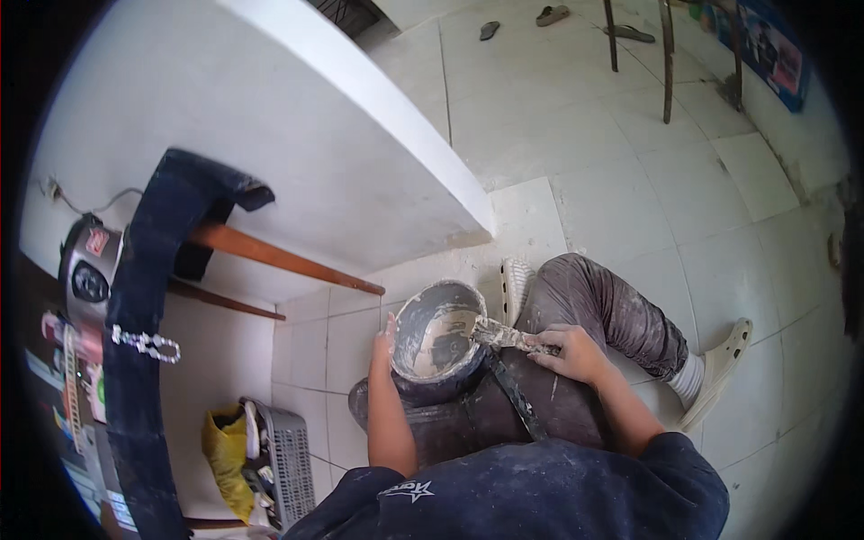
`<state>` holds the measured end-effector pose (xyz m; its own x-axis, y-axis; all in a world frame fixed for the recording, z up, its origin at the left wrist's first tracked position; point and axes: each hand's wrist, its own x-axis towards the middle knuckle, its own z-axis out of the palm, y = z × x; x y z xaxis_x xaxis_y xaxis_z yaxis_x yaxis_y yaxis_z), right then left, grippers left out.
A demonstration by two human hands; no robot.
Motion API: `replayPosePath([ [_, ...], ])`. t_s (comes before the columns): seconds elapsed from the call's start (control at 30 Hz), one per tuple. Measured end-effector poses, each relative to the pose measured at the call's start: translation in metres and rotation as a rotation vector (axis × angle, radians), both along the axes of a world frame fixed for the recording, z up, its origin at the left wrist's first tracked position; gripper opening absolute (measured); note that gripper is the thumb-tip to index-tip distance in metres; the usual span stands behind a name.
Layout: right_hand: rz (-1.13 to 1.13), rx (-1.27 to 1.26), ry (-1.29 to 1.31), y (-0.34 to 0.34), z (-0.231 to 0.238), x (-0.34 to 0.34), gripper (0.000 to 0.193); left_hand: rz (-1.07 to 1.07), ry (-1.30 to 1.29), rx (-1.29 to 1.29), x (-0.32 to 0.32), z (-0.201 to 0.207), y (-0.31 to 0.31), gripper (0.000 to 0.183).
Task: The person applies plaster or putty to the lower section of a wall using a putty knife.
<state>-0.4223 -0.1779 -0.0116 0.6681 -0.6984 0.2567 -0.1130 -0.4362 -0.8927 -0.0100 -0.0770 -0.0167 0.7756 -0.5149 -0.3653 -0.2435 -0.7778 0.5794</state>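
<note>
A dark round bucket [434, 391] rests tilted on my lap, its inner wall smeared with pale paste. More whitish paste [441, 342] lies in its bottom. My left hand [385, 342] holds the bucket's left outer side, the fingers partly hidden by the rim. In my right hand [571, 353] is a putty knife [500, 335], thickly coated with paste. Its caked end reaches over the bucket's right rim. A dark, paste-smeared strip [515, 396] runs from beside the bucket down across my lap.
Left of me, dark cloth [148, 261] hangs over a wooden-legged piece of furniture [288, 261] by a white partition [360, 117]. A grey basket [286, 459] and yellow bag [225, 459] stand below. Sandals [553, 15] and thin legs [667, 63] are far off on the tiled floor.
</note>
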Motion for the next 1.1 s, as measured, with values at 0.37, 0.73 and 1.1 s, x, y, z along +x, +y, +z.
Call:
replayPosePath([
  [0.37,0.019,0.05,-0.049,-0.01,-0.009,0.011,0.029,0.029,-0.122,0.246,0.041,-0.024,0.014,0.099],
  [0.73,0.017,0.026,-0.07,-0.009,-0.01,0.008,0.031,0.04,-0.106,0.087,0.049,-0.048,-0.01,0.104],
  [1.1,-0.024,0.267,-0.173,0.009,0.024,0.06,0.031,0.026,-0.047,-0.276,0.037,-0.07,-0.01,0.09],
])
